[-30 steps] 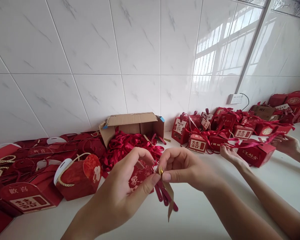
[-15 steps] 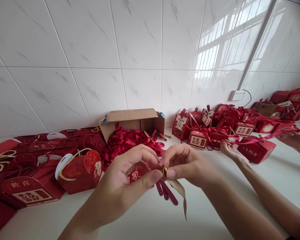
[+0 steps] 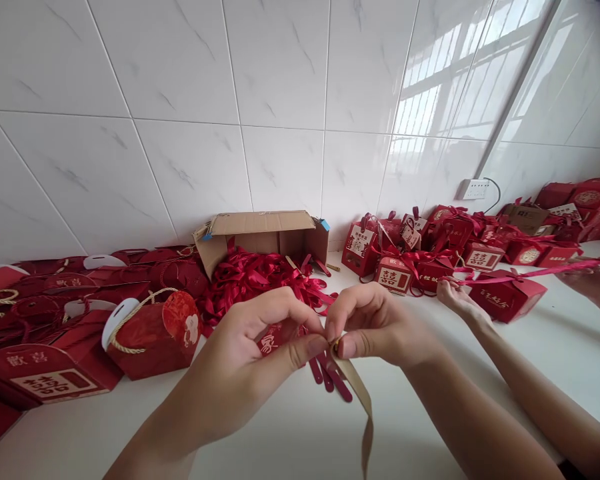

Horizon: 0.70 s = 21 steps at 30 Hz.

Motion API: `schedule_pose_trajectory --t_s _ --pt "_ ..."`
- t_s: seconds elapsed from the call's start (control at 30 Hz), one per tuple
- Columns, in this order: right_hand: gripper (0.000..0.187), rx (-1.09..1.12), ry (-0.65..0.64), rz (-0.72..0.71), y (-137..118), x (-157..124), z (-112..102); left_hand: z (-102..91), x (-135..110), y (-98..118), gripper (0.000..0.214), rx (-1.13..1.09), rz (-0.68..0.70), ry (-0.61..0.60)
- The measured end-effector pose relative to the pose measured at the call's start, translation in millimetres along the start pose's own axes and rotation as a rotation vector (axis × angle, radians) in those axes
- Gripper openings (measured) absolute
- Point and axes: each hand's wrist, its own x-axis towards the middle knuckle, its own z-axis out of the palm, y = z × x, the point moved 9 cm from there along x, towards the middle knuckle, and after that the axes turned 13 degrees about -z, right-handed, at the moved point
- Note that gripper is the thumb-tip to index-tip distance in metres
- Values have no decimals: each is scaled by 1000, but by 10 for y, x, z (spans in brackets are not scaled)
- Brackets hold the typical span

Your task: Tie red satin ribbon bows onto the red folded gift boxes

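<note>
My left hand [image 3: 260, 353] and my right hand [image 3: 375, 327] meet fingertip to fingertip above the counter, each in a pinch. A gold ribbon [image 3: 363, 393] hangs down from their joined fingertips. At its upper end a small shiny gold piece [image 3: 336, 347] shows beside my right thumb, mostly covered. What exactly lies between my left fingertips is hidden. Beneath my hands several dark red strips with rounded ends [image 3: 339, 385] fan out on the counter. Part of a red item with white lettering [image 3: 269, 341] shows through the gap of my left hand.
An opened cardboard box [image 3: 260, 227] spills red ribbons [image 3: 260, 277] toward me. Red gift boxes [image 3: 150, 340] crowd the left, and more boxes [image 3: 395, 275] line the right. Another person's hands [image 3: 460, 300] stretch a pink-red ribbon [image 3: 535, 272] over a red box [image 3: 510, 293].
My fingertips have closed in around the gold piece, which shows less. The gold ribbon hangs lower. The other person's ribbon is pulled straighter, and the view has shifted slightly.
</note>
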Motion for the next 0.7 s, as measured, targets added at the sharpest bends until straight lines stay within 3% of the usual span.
schedule_pose_trajectory --t_s 0.2,0.53,0.63,0.7 --pt "7 70 -91 34 79 -6 81 164 9 -75 11 -251 -93 -207" --pt "2 -4 -334 -10 97 -110 166 573 -55 -147 7 -587 -263 -534" --pt "4 30 -267 -47 83 -84 111 513 -21 -160 9 -577 -229 -456" --pt "9 32 -188 -116 36 -43 45 322 20 -182 10 -477 -185 -283"
